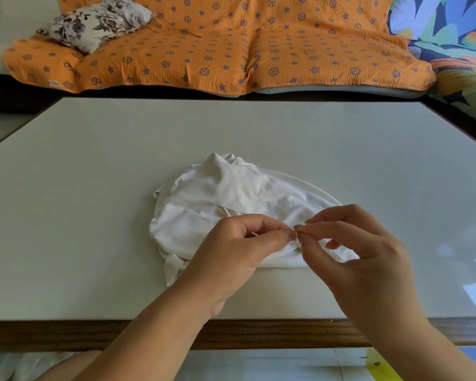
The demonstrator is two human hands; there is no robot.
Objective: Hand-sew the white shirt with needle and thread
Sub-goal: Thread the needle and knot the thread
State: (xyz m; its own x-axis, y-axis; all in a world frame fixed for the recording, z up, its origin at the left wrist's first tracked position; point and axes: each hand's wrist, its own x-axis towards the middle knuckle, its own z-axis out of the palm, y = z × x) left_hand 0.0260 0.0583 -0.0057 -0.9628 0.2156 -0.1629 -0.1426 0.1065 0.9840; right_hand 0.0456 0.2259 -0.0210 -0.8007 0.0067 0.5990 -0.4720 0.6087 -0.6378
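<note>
while both hands meet over the shirt, threading the needle looks to be the step in hand.
the white shirt (pixel 231 193) lies crumpled on the table (pixel 94 160), not yet taken up. just above its near edge, the left hand (pixel 239 251) and right hand (pixel 368 259) meet fingertip to fingertip, each pinching thumb against forefinger on a tiny glinting thing (pixel 294 234). needle and thread are too fine to tell apart. the likely next move is passing the thread end through the eye, which calls for steady, close aim.
</note>
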